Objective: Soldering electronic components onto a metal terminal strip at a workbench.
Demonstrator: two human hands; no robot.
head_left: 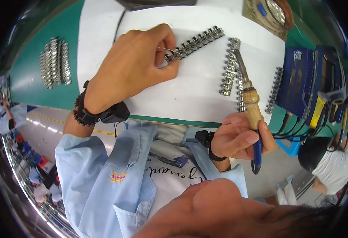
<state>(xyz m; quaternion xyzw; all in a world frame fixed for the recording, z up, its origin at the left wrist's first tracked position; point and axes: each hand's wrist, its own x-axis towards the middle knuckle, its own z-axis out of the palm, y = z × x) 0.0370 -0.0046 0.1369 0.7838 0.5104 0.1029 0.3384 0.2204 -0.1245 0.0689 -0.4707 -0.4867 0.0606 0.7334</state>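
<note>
While I had the right hand (239, 138) around a soldering iron (251, 105), I pinched a thin wire (165, 48) and one end of a metal strip (197, 43) in the left hand (136, 65), over the worktop (25, 75). Farther off sat a brown-rimmed object (288, 16).

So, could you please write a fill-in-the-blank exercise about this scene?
The left hand grips a metal strip by its ____ (left or right) end.
The right hand holds a soldering iron whose rear end is coloured ____.
The strips at far left lie on a table coloured ____.
The blue box stands to the ____ of the white sheet.
Missing words: left; blue; green; right.
</note>
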